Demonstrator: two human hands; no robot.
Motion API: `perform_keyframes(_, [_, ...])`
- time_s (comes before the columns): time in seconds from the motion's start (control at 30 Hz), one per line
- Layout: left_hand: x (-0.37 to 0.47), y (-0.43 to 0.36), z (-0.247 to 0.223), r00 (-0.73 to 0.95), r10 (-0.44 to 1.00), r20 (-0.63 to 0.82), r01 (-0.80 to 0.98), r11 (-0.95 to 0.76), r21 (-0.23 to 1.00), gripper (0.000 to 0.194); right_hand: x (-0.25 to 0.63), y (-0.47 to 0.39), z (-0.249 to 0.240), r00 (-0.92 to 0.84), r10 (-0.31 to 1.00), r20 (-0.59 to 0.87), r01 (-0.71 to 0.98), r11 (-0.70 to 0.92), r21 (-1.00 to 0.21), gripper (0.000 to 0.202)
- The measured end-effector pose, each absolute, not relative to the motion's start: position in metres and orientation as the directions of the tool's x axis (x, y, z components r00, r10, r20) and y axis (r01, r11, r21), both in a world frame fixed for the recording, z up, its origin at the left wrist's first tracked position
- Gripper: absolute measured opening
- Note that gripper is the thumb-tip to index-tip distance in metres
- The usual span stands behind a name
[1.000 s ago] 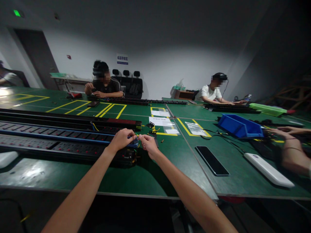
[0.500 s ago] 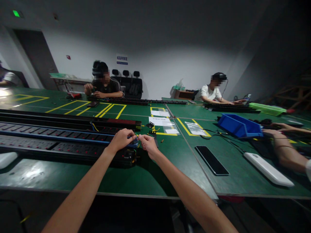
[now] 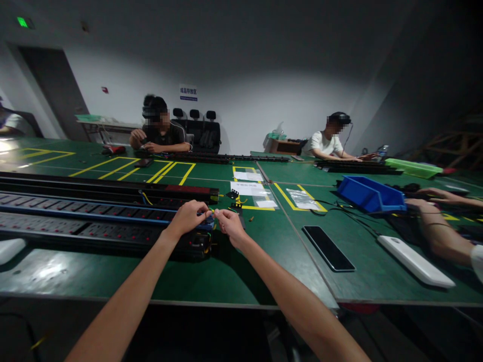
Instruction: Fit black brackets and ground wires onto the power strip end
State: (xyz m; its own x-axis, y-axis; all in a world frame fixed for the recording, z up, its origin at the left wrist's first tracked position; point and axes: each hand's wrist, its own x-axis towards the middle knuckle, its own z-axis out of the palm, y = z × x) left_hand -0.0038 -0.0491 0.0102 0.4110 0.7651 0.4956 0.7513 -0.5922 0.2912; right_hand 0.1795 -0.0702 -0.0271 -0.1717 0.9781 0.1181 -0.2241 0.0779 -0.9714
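My left hand (image 3: 189, 217) pinches a thin yellow-green wire (image 3: 212, 211) at the right end of the long power strips. My right hand (image 3: 230, 221) meets it there, fingertips closed on the same wire. Beneath and left of my hands lie a strip with a blue edge (image 3: 124, 213) and a black strip with rows of sockets (image 3: 124, 232). Behind them is another long black strip (image 3: 181, 192) with a yellow wire loop. Small black brackets (image 3: 234, 195) sit just beyond my right hand.
A black phone (image 3: 328, 248), a white power bank (image 3: 415, 261) and a blue bin (image 3: 372, 194) stand to the right. Another person's arm (image 3: 433, 223) reaches in at the right edge. Two people work across the green table (image 3: 264, 281). Plastic bags and papers lie mid-table.
The view has shifted very slightly. Both my hands stay together at the wire, with almost no movement.
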Motion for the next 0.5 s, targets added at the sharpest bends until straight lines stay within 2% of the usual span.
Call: perform_keyframes(0.5, [-0.0037,-0.0488,0.0102,0.411,0.768,0.491,0.755,-0.589,0.288,0.018,0.1789,-0.0687,-0.0292,-0.175,0.978,0.117,-0.24,0.073,-0.968,0.051])
